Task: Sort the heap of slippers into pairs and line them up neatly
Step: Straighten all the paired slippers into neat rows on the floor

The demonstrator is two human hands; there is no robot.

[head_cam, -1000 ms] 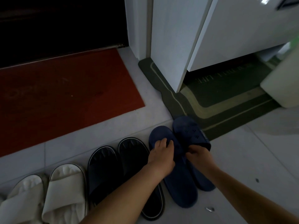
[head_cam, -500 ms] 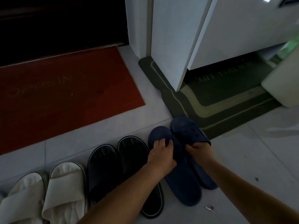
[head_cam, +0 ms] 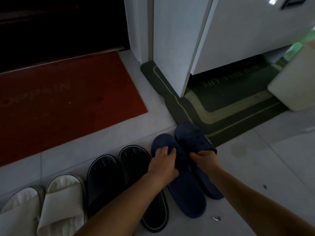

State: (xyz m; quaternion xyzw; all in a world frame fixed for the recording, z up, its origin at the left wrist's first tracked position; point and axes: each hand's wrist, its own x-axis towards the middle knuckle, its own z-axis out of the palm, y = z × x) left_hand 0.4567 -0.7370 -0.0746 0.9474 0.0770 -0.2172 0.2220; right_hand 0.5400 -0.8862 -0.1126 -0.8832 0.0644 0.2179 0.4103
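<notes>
Nearest the camera, two bare forearms reach in from the bottom edge across the pale tiled floor (head_cam: 272, 150). At the lower left a pair of white slippers (head_cam: 63, 196) lies side by side, toes pointing away. Just beside them on the right is a pair of black slippers (head_cam: 104, 181) with a thin pale rim, also side by side. The left forearm passes over the heel of the right-hand black one. A small shiny scrap (head_cam: 216, 218) lies on the tiles near the heels of the navy pair.

That pair ends the row on the right. The left hand (head_cam: 162, 165) grips the strap of the left navy slipper (head_cam: 187, 196), fingers curled over its top. The right hand (head_cam: 203, 159) holds the right navy slipper (head_cam: 192, 138) by the rear edge of its strap, fingers hooked round it. The two navy slippers touch along their inner sides. The right one sits a little further forward and angled, and its toe reaches the border of the green mat (head_cam: 221, 116).

Beyond the row, a red doormat (head_cam: 68, 103) with faint lettering lies to the left, in front of a dark doorway. The green mat runs under a white cabinet (head_cam: 170, 48), and a white bin (head_cam: 296, 86) stands on it at the far right.
</notes>
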